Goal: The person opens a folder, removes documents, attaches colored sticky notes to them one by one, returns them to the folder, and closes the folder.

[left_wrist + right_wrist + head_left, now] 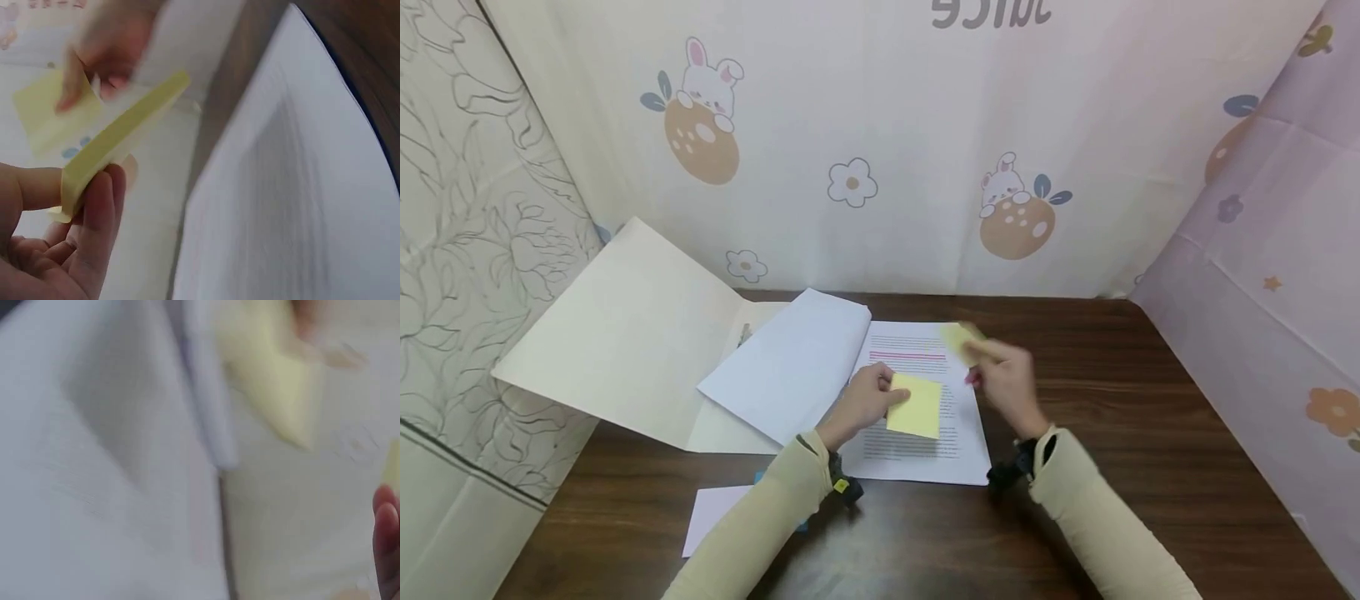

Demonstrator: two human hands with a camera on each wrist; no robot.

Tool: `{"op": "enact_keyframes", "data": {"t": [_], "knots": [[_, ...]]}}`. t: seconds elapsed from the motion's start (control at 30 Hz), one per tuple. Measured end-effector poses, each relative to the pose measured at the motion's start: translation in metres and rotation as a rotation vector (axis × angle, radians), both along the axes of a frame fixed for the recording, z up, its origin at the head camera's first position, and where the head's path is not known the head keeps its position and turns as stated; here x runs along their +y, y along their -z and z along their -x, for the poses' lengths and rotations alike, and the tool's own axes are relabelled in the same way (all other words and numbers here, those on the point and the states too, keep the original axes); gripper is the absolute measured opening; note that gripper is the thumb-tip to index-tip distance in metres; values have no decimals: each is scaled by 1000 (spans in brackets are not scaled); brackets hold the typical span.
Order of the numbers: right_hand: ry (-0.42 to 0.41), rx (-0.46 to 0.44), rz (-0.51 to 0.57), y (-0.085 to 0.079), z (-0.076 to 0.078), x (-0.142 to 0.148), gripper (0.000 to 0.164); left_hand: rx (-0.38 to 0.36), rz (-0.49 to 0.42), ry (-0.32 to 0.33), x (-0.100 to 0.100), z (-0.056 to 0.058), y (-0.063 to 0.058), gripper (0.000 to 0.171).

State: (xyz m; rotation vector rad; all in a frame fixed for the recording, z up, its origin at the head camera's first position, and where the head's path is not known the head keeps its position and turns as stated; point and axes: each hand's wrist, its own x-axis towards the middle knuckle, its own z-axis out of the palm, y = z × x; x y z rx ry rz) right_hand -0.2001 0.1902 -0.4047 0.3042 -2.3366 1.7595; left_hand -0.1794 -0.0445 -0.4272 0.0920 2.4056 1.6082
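Observation:
My left hand [862,398] pinches a pad of yellow sticky notes [919,410] between thumb and fingers, above a printed page [880,458]. In the left wrist view the pad [119,134] appears edge-on and has some thickness. To its right, my right hand [1009,383] holds a single yellow sticky note [958,337] near the page's upper right corner. Motion blurs that hand and its note. Pink highlighted lines [907,356] cross the upper part of the page. The right wrist view is blurred, with only a fingertip [386,531] of the right hand at its edge.
An open cream folder [632,333] lies left, its cover raised toward the wall. Turned-over white sheets [793,367] rest across it. A pale lilac paper [711,512] and a mostly hidden blue item [802,527] lie by the left sleeve. Dark wooden table [1112,400] extends right.

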Motion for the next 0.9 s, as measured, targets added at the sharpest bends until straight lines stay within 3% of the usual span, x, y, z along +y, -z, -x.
{"op": "enact_keyframes", "data": {"t": [0.07,0.13,0.27,0.43,0.57,0.9], "knots": [[117,-18,104,-9,6,14,33,-10,41,-43,-11,1,2,22],[177,-43,126,-17,10,27,39,-28,63,-87,-24,2,3,22],[123,-105,22,-20,10,41,45,-10,88,-126,-42,6,-6,29],[106,-171,11,-13,9,43,46,18,60,-89,-47,10,-15,37],[98,-191,-30,-9,11,41,47,20,45,-92,-50,8,-16,41],[67,-218,-144,0,10,40,42,26,113,-75,-57,6,-16,37]]}}
